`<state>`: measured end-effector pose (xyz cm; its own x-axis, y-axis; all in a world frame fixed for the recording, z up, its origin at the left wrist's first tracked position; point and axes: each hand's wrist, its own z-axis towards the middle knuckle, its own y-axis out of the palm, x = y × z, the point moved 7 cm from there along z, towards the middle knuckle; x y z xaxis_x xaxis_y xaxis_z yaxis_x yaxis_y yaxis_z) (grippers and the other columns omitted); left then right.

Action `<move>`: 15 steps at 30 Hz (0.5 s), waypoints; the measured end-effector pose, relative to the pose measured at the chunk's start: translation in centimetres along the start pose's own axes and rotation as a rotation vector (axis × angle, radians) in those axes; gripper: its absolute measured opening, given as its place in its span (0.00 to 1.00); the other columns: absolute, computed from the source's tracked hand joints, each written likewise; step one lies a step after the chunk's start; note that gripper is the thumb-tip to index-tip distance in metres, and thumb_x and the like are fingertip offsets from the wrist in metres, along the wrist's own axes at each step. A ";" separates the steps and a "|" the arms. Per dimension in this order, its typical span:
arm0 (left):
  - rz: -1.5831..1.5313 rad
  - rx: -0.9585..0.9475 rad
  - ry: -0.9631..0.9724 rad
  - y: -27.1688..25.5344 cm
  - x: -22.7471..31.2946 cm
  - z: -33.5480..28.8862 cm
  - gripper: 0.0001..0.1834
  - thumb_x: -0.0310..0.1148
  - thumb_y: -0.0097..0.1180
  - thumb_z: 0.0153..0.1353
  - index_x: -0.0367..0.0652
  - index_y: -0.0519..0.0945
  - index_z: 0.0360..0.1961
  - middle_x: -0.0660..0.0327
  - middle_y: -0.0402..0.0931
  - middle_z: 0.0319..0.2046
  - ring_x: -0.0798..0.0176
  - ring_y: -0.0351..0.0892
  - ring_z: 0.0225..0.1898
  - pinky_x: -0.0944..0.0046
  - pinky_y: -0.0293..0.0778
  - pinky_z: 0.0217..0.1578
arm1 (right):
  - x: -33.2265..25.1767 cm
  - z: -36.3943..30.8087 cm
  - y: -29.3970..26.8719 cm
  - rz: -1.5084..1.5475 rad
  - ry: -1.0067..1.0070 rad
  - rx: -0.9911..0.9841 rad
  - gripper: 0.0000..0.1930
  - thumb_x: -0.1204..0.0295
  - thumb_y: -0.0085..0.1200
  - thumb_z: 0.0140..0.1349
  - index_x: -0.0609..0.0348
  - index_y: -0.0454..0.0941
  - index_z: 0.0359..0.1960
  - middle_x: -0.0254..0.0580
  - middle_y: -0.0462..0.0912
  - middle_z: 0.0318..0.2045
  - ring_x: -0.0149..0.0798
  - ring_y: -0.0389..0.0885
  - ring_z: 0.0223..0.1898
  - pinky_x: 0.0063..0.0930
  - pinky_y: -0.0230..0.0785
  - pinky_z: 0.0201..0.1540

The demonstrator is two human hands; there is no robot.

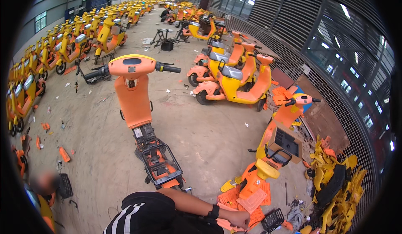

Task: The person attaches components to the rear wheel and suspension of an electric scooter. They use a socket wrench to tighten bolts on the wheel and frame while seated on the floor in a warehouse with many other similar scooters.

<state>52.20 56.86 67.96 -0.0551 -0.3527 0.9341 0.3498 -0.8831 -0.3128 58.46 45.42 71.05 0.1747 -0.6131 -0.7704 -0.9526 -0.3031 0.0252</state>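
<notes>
One hand (239,219), fingers (245,224) curled, grip unclear, beside one pale-orange panel (254,197); one half-stripped scooter (135,94).

Left hand (239,219) curled, forearm (191,203) extended

Concrete floor (201,129), orange panels (229,198), stripped scooter (133,102), heaped yellow parts (356,187)

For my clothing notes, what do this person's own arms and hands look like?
The left arm has a black short sleeve with white stripes. A black watch or band circles the wrist, and the left hand is ungloved. The right hand is not in view.
</notes>
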 end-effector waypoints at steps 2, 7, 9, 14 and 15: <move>-0.350 -0.255 -0.174 3.2 -1.3 0.0 0.12 0.32 0.53 0.58 0.33 0.77 0.24 0.57 0.76 0.15 0.61 0.77 0.15 0.62 0.72 0.14 | 2.5 0.5 -1.0 0.062 0.022 0.100 0.11 0.68 0.55 0.60 0.66 0.78 0.35 0.35 0.78 0.28 0.28 0.72 0.28 0.20 0.65 0.31; -0.356 -0.312 -0.066 4.7 -1.0 1.4 0.15 0.35 0.56 0.60 0.31 0.80 0.28 0.49 0.79 0.21 0.58 0.81 0.20 0.61 0.79 0.23 | 6.1 0.0 -1.6 -0.143 0.040 -0.022 0.14 0.68 0.58 0.58 0.61 0.77 0.43 0.36 0.78 0.33 0.29 0.75 0.35 0.22 0.67 0.39; -0.382 -0.338 -0.134 4.5 -0.8 1.6 0.14 0.34 0.55 0.60 0.30 0.80 0.28 0.50 0.79 0.21 0.58 0.81 0.20 0.61 0.79 0.22 | 7.0 -0.2 -1.3 -0.161 0.011 -0.106 0.15 0.70 0.59 0.57 0.59 0.76 0.46 0.36 0.79 0.38 0.30 0.76 0.40 0.23 0.69 0.45; -0.391 -0.364 -0.232 3.8 0.3 1.5 0.14 0.32 0.52 0.61 0.28 0.79 0.28 0.51 0.80 0.22 0.59 0.81 0.20 0.61 0.80 0.22 | 8.4 -0.8 0.2 -0.211 0.145 -0.209 0.12 0.71 0.58 0.58 0.63 0.76 0.41 0.32 0.78 0.35 0.28 0.74 0.38 0.23 0.68 0.42; -0.392 -0.364 -0.230 3.8 0.3 1.6 0.14 0.32 0.52 0.61 0.28 0.79 0.28 0.51 0.80 0.22 0.59 0.81 0.20 0.61 0.80 0.22 | 8.3 -0.6 0.0 -0.233 0.121 -0.184 0.11 0.71 0.58 0.58 0.62 0.76 0.41 0.32 0.78 0.35 0.27 0.74 0.37 0.23 0.67 0.42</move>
<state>54.95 53.89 67.36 0.1034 0.0623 0.9927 -0.0020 -0.9980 0.0629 60.09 39.93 65.06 0.4219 -0.5904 -0.6881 -0.8243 -0.5658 -0.0200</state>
